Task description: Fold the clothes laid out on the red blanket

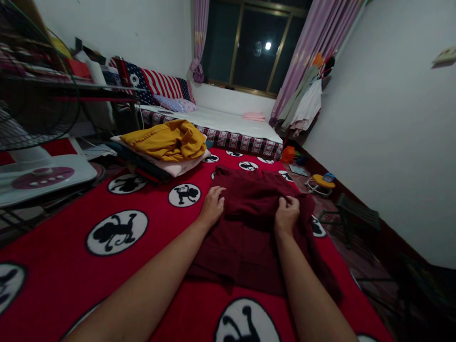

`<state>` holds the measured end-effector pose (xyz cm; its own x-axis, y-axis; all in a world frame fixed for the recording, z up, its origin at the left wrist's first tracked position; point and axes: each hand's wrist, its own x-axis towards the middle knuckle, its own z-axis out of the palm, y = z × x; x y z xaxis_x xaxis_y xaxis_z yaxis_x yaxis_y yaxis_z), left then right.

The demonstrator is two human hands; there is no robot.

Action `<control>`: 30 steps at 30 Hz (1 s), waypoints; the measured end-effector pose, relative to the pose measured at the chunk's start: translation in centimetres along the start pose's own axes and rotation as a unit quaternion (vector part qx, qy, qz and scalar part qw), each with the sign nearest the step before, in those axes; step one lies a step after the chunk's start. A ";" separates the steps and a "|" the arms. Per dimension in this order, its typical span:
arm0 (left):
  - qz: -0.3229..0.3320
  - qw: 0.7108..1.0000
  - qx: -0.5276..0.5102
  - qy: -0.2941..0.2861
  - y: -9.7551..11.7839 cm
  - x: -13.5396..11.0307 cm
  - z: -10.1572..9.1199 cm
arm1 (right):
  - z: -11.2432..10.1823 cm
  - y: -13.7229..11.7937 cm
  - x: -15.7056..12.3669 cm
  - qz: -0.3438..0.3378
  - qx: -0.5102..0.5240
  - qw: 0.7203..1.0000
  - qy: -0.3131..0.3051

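A dark maroon garment (245, 251) lies spread on a red blanket (156, 259) printed with black monkey figures in white circles. At the garment's left edge is my left hand (213, 207), its fingers curled and closed on the cloth. My right hand (287, 214) pinches the fabric on the right side, where folds gather between the two hands. The garment's right part hangs toward the blanket's right edge. Beyond my left hand rests a stack of folded clothes (178, 166), with a mustard-yellow garment (167, 140) on top.
An electric fan (42, 171) stands at the left, near a cluttered desk (96, 88). A second bed (221, 121) lies under the window. Along the right wall are a yellow-topped stool (322, 181), a dark folding chair (356, 211) and hanging clothes (306, 107).
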<state>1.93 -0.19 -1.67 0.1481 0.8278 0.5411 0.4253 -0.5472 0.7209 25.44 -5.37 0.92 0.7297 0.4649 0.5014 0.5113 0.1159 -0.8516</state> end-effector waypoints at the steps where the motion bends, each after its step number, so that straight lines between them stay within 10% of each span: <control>1: -0.002 1.000 0.000 0.003 -0.1 0.0 0.0 | -0.6 -0.1 0.7 0.012 0.020 0.998 0.062; 5: 0.009 0.999 0.037 -0.012 0.1 0.0 0.0 | -3.4 -1.3 3.5 -0.026 0.056 0.975 0.214; 15: 0.073 0.970 0.151 -0.177 1.7 -1.0 -0.3 | -7.6 -9.1 3.1 -0.253 0.085 0.921 0.283; 23: 0.071 0.960 0.175 -0.206 1.9 -0.9 -0.5 | -1.9 -5.8 2.0 -0.154 -0.090 0.973 -0.149; 30: 0.055 0.951 0.202 -0.228 2.4 -0.7 -0.9 | 1.6 -1.2 3.7 -0.024 -0.403 0.861 -0.310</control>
<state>2.06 -2.21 0.10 0.5437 0.7865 0.2929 0.6795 -0.6173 0.3965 26.77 -2.38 3.57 0.4443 0.8846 0.1415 0.8653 -0.3828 -0.3237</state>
